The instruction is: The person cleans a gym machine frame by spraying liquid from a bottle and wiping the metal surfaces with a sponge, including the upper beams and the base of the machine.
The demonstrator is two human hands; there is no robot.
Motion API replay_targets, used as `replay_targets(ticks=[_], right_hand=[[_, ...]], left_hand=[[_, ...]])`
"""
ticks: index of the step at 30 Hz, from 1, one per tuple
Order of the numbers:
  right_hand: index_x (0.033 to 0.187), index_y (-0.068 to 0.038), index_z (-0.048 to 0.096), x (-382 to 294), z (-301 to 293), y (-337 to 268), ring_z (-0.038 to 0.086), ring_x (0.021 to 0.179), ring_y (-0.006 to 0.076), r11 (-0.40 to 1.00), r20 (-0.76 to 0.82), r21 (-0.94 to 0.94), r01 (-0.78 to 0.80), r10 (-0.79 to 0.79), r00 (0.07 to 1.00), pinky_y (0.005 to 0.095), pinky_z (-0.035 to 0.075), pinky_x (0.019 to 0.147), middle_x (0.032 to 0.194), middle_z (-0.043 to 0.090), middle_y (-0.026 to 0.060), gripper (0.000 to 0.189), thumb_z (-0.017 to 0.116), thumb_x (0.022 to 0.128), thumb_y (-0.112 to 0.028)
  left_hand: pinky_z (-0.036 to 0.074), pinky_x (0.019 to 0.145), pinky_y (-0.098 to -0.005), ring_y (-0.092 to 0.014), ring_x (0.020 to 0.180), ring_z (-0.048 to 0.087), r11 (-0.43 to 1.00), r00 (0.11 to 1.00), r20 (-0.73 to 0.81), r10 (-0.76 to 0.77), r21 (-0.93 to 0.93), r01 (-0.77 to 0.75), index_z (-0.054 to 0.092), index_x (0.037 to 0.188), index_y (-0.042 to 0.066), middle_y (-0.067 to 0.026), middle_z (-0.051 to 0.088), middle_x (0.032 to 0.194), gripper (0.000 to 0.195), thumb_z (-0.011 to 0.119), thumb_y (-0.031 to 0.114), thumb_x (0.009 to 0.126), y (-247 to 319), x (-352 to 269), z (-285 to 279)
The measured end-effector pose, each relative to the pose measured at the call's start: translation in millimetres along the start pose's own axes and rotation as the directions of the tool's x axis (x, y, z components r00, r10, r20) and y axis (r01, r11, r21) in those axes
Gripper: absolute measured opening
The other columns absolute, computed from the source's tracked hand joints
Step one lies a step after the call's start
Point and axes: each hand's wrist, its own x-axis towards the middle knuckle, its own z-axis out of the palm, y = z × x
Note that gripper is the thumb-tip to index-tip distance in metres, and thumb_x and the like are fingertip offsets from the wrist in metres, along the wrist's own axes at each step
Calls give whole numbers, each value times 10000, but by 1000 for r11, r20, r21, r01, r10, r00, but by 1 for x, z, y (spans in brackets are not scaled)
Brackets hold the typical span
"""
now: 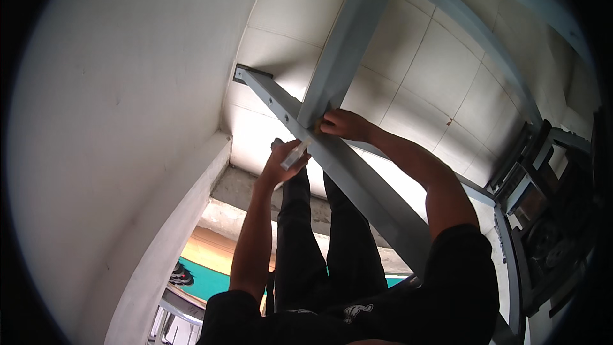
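Observation:
My left hand [285, 160] is closed around a small translucent tool or bottle [295, 154] with a narrow, pale tip; its exact kind cannot be told. That tip lies close to the edge of a grey metal beam [368, 187] running diagonally in front of me. Across the beam, my right hand [342, 123] rests where a second, wider grey metal beam [354, 24] joins it. The fingers of that hand are curled on something small and brownish [318, 126], mostly hidden. Holes [286, 118] show in the diagonal beam's narrow face.
A pale wall [119, 81] rises at the left. Pale tiles [421, 72] cover the surface beyond the beams. A curved grey bar [483, 38] and a dark metal frame [546, 201] stand at the right. Near my legs is a concrete ledge [234, 187].

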Motion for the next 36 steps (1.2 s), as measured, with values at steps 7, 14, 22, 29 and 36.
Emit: replay_targets(ticks=[7,14,22,29,36], right_hand=[[1228,27,510,67,-156,67,553,1003,436,919,-909,-292,-265,-179,377,517,470,873,1124,549,270,372,577,869,-42],[1196,-103,538,82,-219,98,584,760,219,973,-986,-149,-177,-134,96,356,482,637,869,564,68,229,511,971,-142],[1064,-75,591,-3,-1,7,599,1008,239,947,-23,320,2,6,1000,381,463,861,1066,594,120,300,600,950,-352],[1025,-4,499,21,-47,82,525,899,375,979,-886,-162,-121,-90,454,440,443,744,928,505,198,156,531,881,48],[972,-23,462,42,-53,62,516,827,391,975,-968,-79,-209,-25,249,464,419,732,884,489,204,114,516,883,23]], left_hand=[[492,663,-289,-123,736,599,963,997,-76,-35,-270,13,620,958,7,-57,636,805,121,690,40,865,-13,-25,13],[485,662,-279,-111,728,579,946,995,-78,-68,-321,40,608,922,-1,-55,613,787,88,673,20,867,1,-37,26],[447,611,-261,-89,667,529,862,971,-52,-235,-473,184,592,902,11,-20,574,726,72,657,21,875,-12,-69,46],[450,598,-235,-56,679,552,894,967,-148,-207,-430,125,613,958,29,4,598,757,81,662,78,915,-28,-78,51],[451,619,-253,-87,684,541,895,976,-148,-161,-438,82,596,902,14,-20,577,749,60,652,14,880,-13,-80,50]])
